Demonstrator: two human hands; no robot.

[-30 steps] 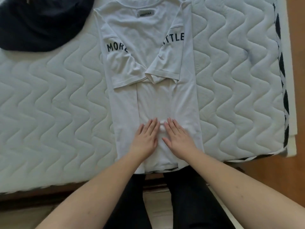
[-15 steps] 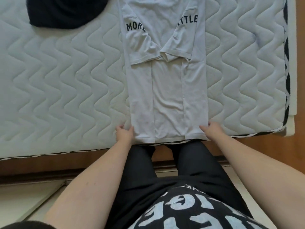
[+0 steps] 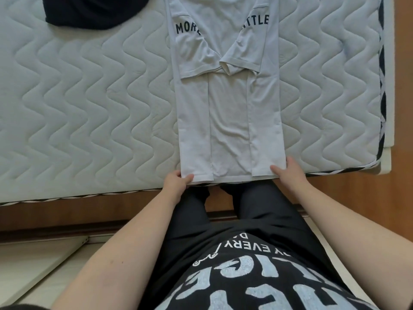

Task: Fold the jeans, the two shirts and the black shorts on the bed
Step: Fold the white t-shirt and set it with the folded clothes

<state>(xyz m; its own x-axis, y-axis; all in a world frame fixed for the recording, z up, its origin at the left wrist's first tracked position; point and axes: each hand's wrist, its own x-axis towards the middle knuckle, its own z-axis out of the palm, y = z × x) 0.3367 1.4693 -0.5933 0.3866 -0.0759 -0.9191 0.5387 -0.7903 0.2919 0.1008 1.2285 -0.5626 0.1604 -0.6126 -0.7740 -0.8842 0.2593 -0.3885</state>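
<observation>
- Your white short-sleeved cotton T-shirt with dark printed letters [image 3: 228, 113] lies flat on the white quilted mattress with a wavy stitched pattern [image 3: 89, 108], in the middle of the head view, its hem at the mattress's near edge
- Both long sides of the T-shirt are folded inward, forming a narrow upright strip; the two folded flaps leave a band of the back panel exposed between them
- Both sleeves are folded across the chest; their cuffs meet and overlap slightly at the centre, below the lettering
- The visible letters read "MORE" on the left flap and "TTLE" on the right flap; the collar is cut off by the top edge of the frame
- Your left hand [image 3: 176, 182] pinches the near left corner of the hem, thumb on top of the fabric, remaining fingers hidden beneath it
- Your right hand [image 3: 288, 171] pinches the near right corner of the hem, thumb on top of the fabric, fingers wrapped at the outer edge
- A dark navy or black crumpled garment [image 3: 93, 12] lies on the mattress at the upper left, well apart from the T-shirt; you cannot tell which garment it is
- The mattress edge carries a black-and-white patterned trim [image 3: 383, 86] along the right side
- A brown wooden bed frame [image 3: 67, 211] runs beneath the mattress's near edge
</observation>
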